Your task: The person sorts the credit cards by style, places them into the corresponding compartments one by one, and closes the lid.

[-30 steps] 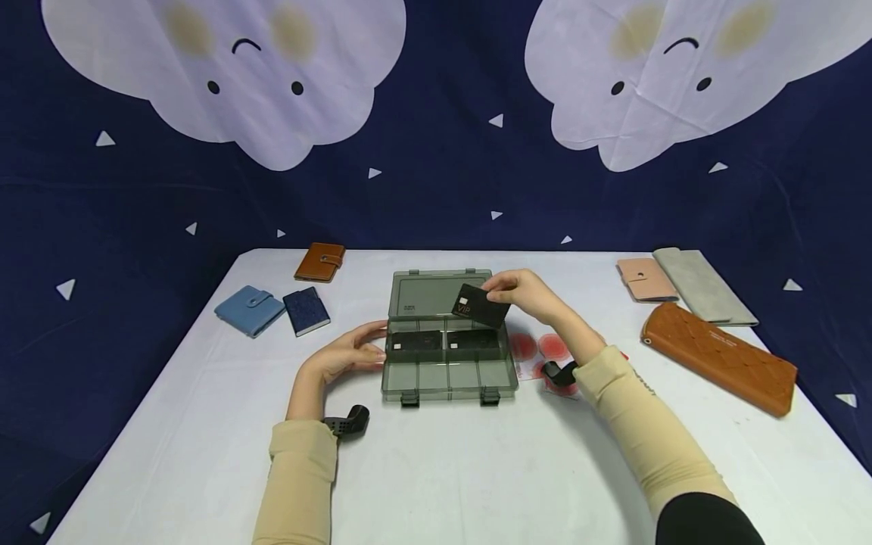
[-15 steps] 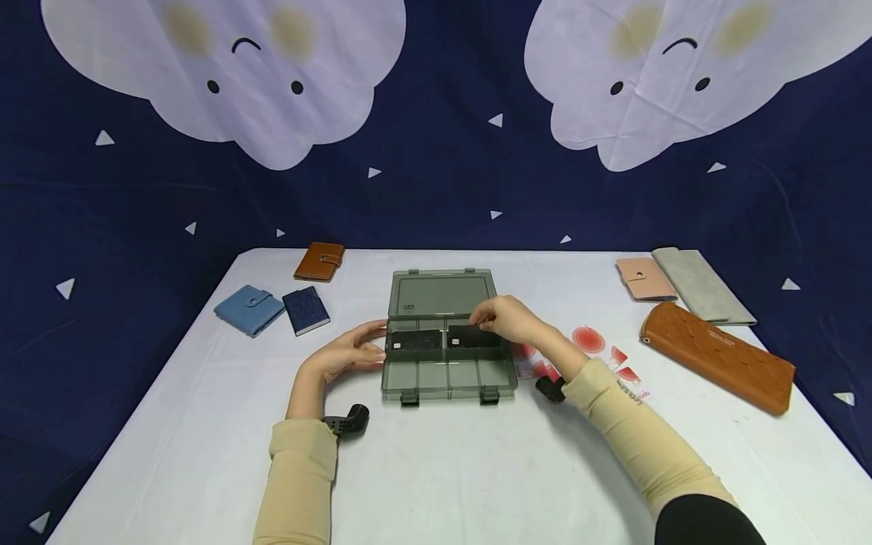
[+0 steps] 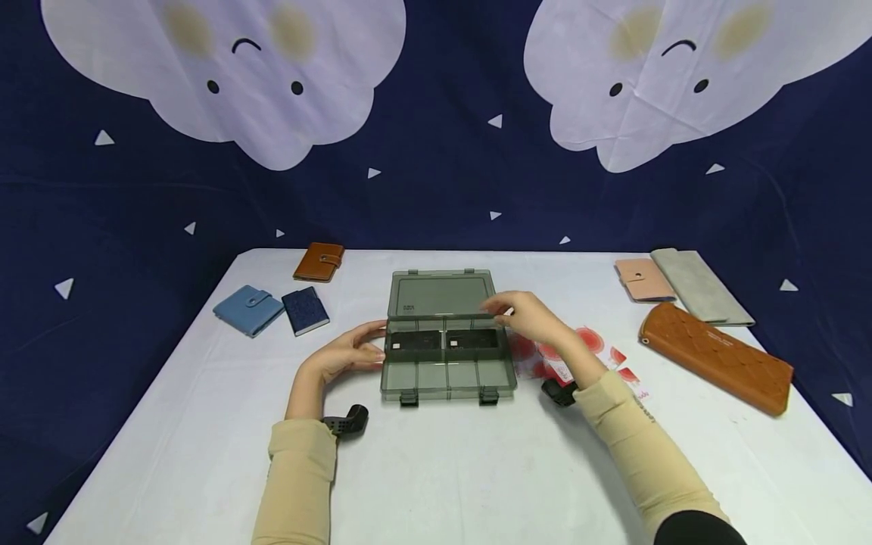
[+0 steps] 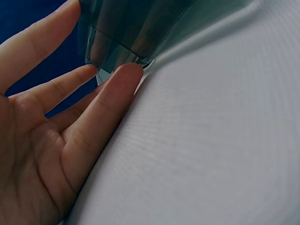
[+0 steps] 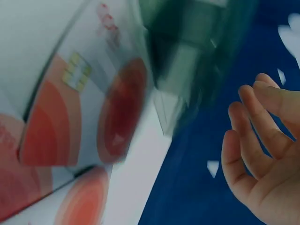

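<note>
A grey see-through box [image 3: 446, 378] lies in the middle of the white table, its lid [image 3: 441, 294] laid open to the back. One black card [image 3: 413, 342] fills its rear left compartment and a second black card [image 3: 473, 339] the rear right. My left hand [image 3: 354, 350] touches the box's left wall; in the left wrist view its straight fingers [image 4: 112, 93] meet the box corner [image 4: 117, 42]. My right hand [image 3: 524, 314] hovers over the box's right rear edge, fingers relaxed and empty, as the right wrist view of that hand [image 5: 262, 154] confirms. Red-and-white cards [image 3: 593, 348] lie right of the box.
A brown wallet [image 3: 319, 262], a blue wallet [image 3: 249, 309] and a dark blue wallet [image 3: 306, 309] lie at the back left. A pink wallet [image 3: 644, 278], a long grey wallet [image 3: 702, 286] and a long brown wallet [image 3: 717, 356] lie at the right. A dark cloud-print backdrop hangs behind.
My right hand lowered the black card it held into the rear right compartment, let it go and drew back a little to the right. The left hand has stayed on the box.
</note>
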{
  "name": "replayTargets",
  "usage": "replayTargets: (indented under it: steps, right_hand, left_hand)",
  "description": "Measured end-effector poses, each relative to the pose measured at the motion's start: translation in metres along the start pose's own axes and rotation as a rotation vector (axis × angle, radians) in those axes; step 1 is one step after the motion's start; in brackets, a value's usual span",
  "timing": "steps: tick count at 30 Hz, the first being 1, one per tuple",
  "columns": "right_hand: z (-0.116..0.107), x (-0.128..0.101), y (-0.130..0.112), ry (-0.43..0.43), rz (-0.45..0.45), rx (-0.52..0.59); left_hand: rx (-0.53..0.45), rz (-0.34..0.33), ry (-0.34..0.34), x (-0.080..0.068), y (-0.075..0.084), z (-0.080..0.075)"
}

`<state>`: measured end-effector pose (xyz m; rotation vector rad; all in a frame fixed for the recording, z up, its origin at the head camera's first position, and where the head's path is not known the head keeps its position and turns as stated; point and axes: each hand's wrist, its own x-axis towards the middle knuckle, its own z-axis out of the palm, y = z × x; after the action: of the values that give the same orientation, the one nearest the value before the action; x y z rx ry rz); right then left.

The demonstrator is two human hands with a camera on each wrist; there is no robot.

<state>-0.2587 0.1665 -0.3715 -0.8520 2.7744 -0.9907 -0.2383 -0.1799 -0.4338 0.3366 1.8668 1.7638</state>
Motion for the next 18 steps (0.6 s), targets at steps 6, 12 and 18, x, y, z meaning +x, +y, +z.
replayTargets:
  steps: [6, 12, 18]
  right_hand:
    - [-0.012, -0.015, 0.018, -0.003, 0.128, 0.056]
    - [-0.008, -0.026, 0.026, -0.285, 0.302, -0.155]
    - [-0.003, -0.031, 0.031, -0.267, 0.374, -0.233]
  left_hand:
    - [0.002, 0.002, -0.001, -0.001, -0.002, -0.001]
    - [0.001, 0.007, -0.004, -0.001, -0.001, -0.001]
    - [-0.001, 0.009, -0.007, 0.0, -0.002, 0.0]
